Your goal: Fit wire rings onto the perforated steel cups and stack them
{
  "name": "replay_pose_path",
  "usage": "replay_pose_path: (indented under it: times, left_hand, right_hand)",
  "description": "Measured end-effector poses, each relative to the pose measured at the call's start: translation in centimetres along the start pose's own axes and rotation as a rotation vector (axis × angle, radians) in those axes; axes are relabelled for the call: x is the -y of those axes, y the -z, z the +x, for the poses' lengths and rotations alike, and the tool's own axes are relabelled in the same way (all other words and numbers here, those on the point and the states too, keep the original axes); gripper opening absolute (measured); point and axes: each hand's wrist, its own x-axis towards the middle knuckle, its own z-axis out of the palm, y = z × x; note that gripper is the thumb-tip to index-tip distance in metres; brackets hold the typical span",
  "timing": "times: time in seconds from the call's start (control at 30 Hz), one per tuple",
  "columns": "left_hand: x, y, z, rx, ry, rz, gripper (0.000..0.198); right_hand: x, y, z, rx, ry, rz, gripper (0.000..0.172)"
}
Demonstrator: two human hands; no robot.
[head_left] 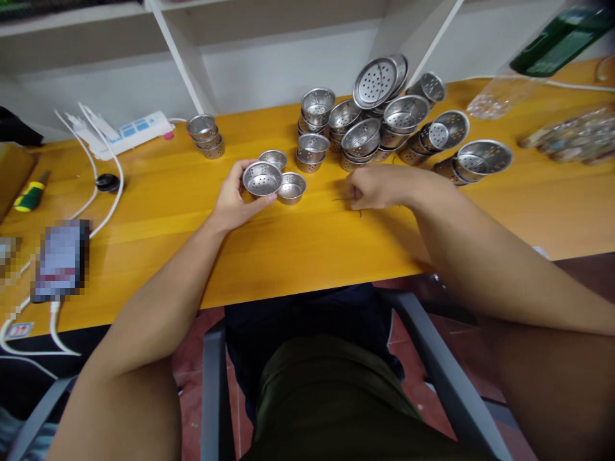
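My left hand has its thumb and fingers around a small perforated metal cup. Two similar cups stand against it on the table: one behind and one to its right. Over the wood to the right, my right hand is closed in a fist, just in front of the stacked cups. Thin dark strands show by its fingers; what it holds, if anything, is hidden.
Stacked perforated cups crowd the table's back right, with a larger round perforated piece leaning on top. Farther left are a small cup stack, power strip, phone and screwdriver. A bottle hangs over the right.
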Motion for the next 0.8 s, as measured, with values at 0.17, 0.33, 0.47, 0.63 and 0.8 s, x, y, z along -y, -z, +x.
replay_pose_path:
  times: [0.17, 0.33, 0.47, 0.63, 0.8]
  left_hand:
    - [-0.4, 0.2, 0.0, 0.001, 0.034, 0.025, 0.108]
    - [-0.3, 0.2, 0.1, -0.024, 0.06, 0.013, 0.107]
    - [0.2, 0.2, 0.2, -0.067, 0.047, -0.017, 0.109]
    - [0.4, -0.1, 0.2, -0.11, 0.041, -0.036, 0.11]
    - [1.5, -0.5, 0.0, -0.144, 0.029, -0.05, 0.113]
  right_hand:
    - [0.6, 0.4, 0.2, 0.135, -0.056, -0.082, 0.034]
    - [1.0, 0.0, 0.4, 0.101, -0.071, -0.111, 0.016]
    - [1.1, -0.1, 0.3, 0.095, -0.053, -0.104, 0.022]
    - [0.6, 0.2, -0.1, 0.021, 0.029, -0.006, 0.011]
    - [-0.1, 0.4, 0.9, -0.395, 0.377, 0.651, 0.027]
